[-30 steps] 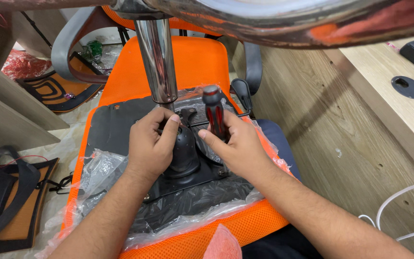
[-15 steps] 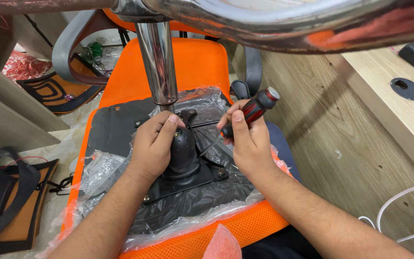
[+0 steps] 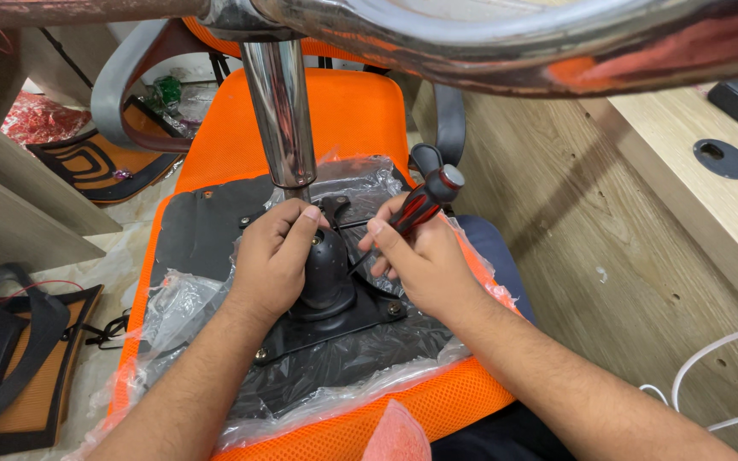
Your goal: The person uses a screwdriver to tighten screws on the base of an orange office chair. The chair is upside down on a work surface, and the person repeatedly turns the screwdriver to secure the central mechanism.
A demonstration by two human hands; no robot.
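An orange mesh chair seat (image 3: pixel 360 111) lies upside down, its black underside wrapped in clear plastic (image 3: pixel 181 299). A black metal mechanism plate (image 3: pixel 339 320) sits on it, with a black cone-shaped housing (image 3: pixel 328 273) and a chrome gas cylinder (image 3: pixel 279 111) rising from it. My left hand (image 3: pixel 271 256) grips the housing at the cylinder's base. My right hand (image 3: pixel 420 256) holds a red and black screwdriver (image 3: pixel 424 201), its handle tilted up to the right and its tip down by the plate, hidden behind my fingers.
A chrome chair base arm (image 3: pixel 489 34) crosses the top of the view. A grey armrest (image 3: pixel 121 85) and chair parts (image 3: pixel 10 358) lie at left on the floor. A wooden desk (image 3: pixel 694 162) with a round cable hole stands at right, with white cables (image 3: pixel 711 367) below.
My right hand has turned the screwdriver from upright over the plate to tilted right, then lowered it slightly toward the housing. My left hand has stayed on the housing.
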